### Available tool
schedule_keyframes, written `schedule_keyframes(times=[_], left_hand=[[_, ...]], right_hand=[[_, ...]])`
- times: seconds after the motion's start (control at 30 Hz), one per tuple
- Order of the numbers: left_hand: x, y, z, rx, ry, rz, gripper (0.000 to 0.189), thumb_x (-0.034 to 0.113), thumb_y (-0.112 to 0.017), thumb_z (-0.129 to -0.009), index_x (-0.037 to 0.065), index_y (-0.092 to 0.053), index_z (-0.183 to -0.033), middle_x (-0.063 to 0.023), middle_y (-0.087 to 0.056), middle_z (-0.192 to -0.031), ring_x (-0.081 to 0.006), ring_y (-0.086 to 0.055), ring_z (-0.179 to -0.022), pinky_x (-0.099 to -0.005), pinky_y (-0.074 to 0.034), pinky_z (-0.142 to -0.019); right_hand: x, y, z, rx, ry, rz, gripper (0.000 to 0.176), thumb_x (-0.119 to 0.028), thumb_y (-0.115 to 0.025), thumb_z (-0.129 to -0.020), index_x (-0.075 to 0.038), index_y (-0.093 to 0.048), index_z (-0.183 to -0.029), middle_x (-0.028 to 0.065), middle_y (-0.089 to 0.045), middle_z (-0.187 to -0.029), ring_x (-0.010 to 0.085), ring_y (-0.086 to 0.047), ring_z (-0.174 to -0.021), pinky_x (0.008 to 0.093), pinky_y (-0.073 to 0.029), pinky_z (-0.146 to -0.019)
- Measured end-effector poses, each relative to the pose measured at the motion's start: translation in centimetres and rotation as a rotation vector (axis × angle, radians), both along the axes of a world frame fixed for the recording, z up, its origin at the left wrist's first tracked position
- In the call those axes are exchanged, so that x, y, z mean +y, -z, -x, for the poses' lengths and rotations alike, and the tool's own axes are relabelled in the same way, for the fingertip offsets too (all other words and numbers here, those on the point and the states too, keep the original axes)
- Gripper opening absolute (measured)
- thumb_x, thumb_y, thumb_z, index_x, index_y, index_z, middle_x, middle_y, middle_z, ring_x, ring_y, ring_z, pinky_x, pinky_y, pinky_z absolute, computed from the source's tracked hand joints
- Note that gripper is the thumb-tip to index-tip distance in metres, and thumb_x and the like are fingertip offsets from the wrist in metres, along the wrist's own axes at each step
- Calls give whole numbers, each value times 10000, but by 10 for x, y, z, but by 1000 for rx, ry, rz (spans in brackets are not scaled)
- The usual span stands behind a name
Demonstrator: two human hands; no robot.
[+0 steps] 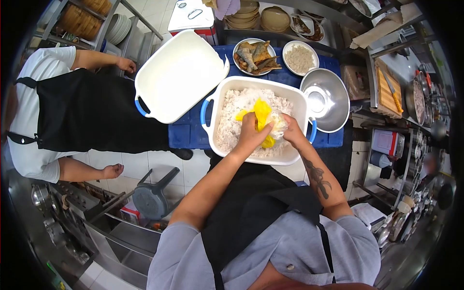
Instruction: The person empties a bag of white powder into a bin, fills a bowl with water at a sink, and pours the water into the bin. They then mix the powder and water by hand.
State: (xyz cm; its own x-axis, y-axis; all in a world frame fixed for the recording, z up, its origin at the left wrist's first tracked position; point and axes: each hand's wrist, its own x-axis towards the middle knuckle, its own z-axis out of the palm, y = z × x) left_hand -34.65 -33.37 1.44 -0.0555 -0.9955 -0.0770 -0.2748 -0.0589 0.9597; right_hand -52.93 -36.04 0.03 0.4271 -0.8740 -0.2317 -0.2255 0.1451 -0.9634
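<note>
A white basin with blue handles holds a pale, crumbly mass. Above its middle, my left hand is closed on a yellow bag, whose ends stick out around the fingers. My right hand grips a clear plastic bag beside it, and the two bags touch between my hands. What the clear bag contains cannot be made out. Behind the basin stand a plate of cooked fish and a plate of pale shreds.
An empty white basin overlaps the blue table at the left. A steel bowl stands close on the right. Another person in a black apron is at the left. A grey stool is on the floor.
</note>
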Motion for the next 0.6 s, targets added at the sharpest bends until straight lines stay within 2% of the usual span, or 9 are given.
schedule_keyframes(times=[0.03, 0.07, 0.13, 0.2, 0.27, 0.33, 0.37, 0.43, 0.6], left_hand=[[1, -1, -3, -343, -63, 235, 408, 212, -585, -863, -3, -492, -1197, -132, -562, -1115, -195, -555, -1004, -316, -443, -868], [-1, 0, -2, -343, -63, 235, 408, 212, -585, -863, -3, -492, -1197, -132, -562, -1115, -195, -555, -1004, -316, -443, -868], [-4, 1, 3, 443, 25, -206, 430, 222, -569, -873, 8, -458, -1228, -139, -548, -1118, -207, -556, -1010, -326, -460, -852], [-4, -6, 13, 631, -64, -433, 435, 218, -562, -876, 10, -444, -1239, -132, -553, -1107, -209, -559, -1012, -330, -468, -844], [-3, -1, 19, 815, -161, -671, 441, 214, -554, -878, 13, -430, -1251, -124, -558, -1095, -210, -561, -1013, -333, -476, -837], [-2, 18, 23, 870, -29, -766, 436, 204, -543, -881, 19, -424, -1257, -115, -551, -1118, -210, -564, -1015, -331, -483, -834], [-2, 17, 25, 870, -29, -768, 436, 204, -543, -881, 19, -424, -1257, -115, -551, -1118, -210, -564, -1015, -331, -483, -834], [-5, 14, 27, 828, 7, -734, 440, 212, -521, -887, 18, -412, -1266, -103, -548, -1125, -211, -561, -1006, -347, -477, -841], [-8, -3, 0, 531, -87, -790, 377, 281, -512, -875, 75, -486, -1190, -58, -553, -1039, -162, -534, -926, -313, -446, -752]], right_hand=[[3, -13, 3, -133, 66, -175, 485, 24, -581, -734, 5, -516, -1215, 90, -624, -1083, 173, -605, -989, 296, -458, -893], [5, -23, 5, -265, 131, -349, 480, 43, -536, -755, 2, -509, -1232, 59, -619, -1093, 138, -599, -984, 285, -460, -888], [15, -24, 5, -282, 160, -452, 513, 64, -469, -748, 4, -485, -1258, 67, -602, -1128, 131, -583, -1016, 277, -447, -904], [18, -14, 2, -219, 167, -520, 598, 81, -481, -721, 10, -412, -1310, 100, -553, -1215, 157, -563, -1067, 284, -454, -911], [20, 10, 18, -235, 47, -384, 639, 20, -556, -712, -16, -396, -1330, 101, -540, -1235, 159, -545, -1094, 281, -449, -910], [23, 33, 25, 624, -49, 465, 688, -38, -636, -689, -44, -399, -1335, 87, -543, -1235, 156, -550, -1078, 275, -440, -909], [23, 39, 24, 626, -49, 463, 688, -38, -636, -689, -44, -399, -1335, 87, -543, -1235, 156, -550, -1078, 275, -440, -909], [20, 51, 23, 71, 84, -79, 611, 14, -655, -697, -9, -464, -1277, 92, -581, -1174, 154, -558, -1053, 288, -418, -928], [14, 23, 33, -110, 370, -239, 461, 95, -604, -735, -17, -550, -1179, 59, -632, -1082, 160, -593, -997, 282, -449, -880]])
